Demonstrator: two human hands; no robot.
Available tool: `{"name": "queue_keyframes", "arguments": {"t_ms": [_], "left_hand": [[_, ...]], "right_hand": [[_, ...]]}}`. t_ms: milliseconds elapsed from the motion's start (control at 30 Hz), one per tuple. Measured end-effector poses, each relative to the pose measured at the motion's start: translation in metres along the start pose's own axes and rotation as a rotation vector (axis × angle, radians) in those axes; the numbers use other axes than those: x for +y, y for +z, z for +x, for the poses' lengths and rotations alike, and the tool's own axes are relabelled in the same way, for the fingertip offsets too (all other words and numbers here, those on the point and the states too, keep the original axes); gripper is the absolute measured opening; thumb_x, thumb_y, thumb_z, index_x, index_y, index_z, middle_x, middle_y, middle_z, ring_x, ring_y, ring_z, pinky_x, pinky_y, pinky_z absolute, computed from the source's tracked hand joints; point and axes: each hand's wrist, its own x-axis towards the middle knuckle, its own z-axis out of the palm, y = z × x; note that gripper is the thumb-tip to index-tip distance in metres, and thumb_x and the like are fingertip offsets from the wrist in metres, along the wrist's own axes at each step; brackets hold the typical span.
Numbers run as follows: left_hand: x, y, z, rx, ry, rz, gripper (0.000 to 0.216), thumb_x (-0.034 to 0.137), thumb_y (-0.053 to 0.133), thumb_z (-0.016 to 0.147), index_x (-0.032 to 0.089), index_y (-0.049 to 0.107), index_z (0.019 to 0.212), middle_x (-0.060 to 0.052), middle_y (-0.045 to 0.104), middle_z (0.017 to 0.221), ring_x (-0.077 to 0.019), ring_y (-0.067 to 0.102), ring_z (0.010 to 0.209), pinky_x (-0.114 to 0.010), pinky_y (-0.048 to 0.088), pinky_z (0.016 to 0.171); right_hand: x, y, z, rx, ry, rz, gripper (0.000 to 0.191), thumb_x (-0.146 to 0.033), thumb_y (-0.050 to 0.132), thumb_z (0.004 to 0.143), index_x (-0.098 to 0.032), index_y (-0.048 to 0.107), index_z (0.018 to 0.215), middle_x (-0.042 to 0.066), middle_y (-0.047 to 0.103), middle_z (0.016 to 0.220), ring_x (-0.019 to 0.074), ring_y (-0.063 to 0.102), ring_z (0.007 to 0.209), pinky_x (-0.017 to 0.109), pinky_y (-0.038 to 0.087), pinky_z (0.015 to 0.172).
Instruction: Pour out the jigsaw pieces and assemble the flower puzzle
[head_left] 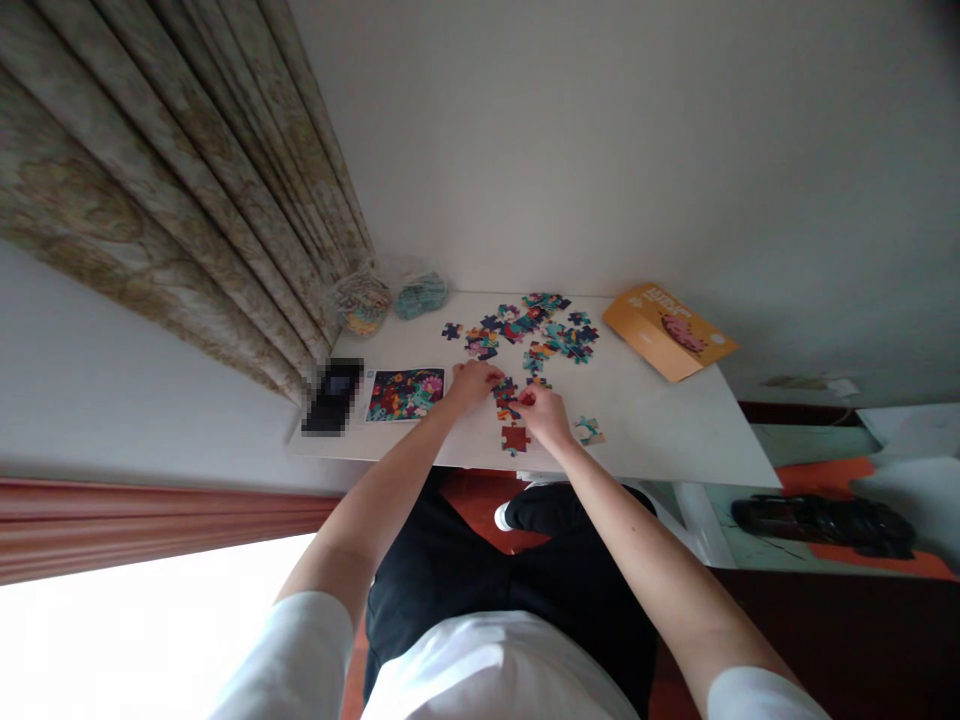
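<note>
Several joined jigsaw puzzle pieces [505, 394] in dark and red tones lie near the front edge of the white table. My left hand [474, 383] is at their upper left, its curled fingertips closed on the edge of a piece. From the right, my right hand [544, 412] pinches a puzzle piece against the same cluster; the fingers hide most of it. A brown-red piece [515, 438] lies just below, and a pale teal group [589, 430] sits to the right of my right hand. Loose puzzle pieces [529, 325] spread and overlap behind both hands.
A colourful picture card [405, 395] lies left of my left forearm, beside a pixelated dark object [332, 397]. Two clear bags, one with yellowish contents [362, 305] and one bluish [421, 295], stand at the back left. An orange box [670, 333] is at the back right.
</note>
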Motion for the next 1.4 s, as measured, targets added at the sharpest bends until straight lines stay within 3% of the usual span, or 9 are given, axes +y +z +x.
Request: {"name": "queue_keyframes", "arguments": {"t_ms": [800,1033,1400], "left_hand": [[-0.001,0.009,-0.009,0.087,0.085,0.112,0.032,0.016,0.053,0.100,0.028,0.081,0.112,-0.008,0.074,0.117,-0.0308,0.061,0.118,-0.050,0.040,0.103],[0.004,0.017,-0.027,0.112,0.229,0.201,0.029,0.033,0.055,0.104,0.027,0.071,0.127,-0.009,0.069,0.132,-0.0295,0.058,0.126,-0.055,0.029,0.116],[-0.002,0.009,-0.029,0.042,0.272,0.143,0.031,0.035,0.054,0.105,0.028,0.070,0.131,-0.007,0.070,0.138,-0.0264,0.060,0.132,-0.052,0.031,0.117]], "right_hand": [[0.021,-0.026,-0.003,-0.032,0.005,-0.128,0.013,-0.034,0.078,0.083,-0.023,0.072,0.087,0.002,0.075,0.078,0.0211,0.068,0.072,0.029,0.043,0.068],[0.016,-0.038,-0.005,-0.131,-0.089,-0.178,0.040,-0.043,0.080,0.082,-0.024,0.075,0.116,0.000,0.068,0.073,0.0192,0.062,0.068,0.028,0.041,0.064],[0.024,-0.049,0.000,-0.272,-0.157,-0.115,0.049,-0.043,0.087,0.074,-0.025,0.078,0.118,0.000,0.067,0.078,0.0164,0.059,0.067,0.027,0.043,0.065]]}}
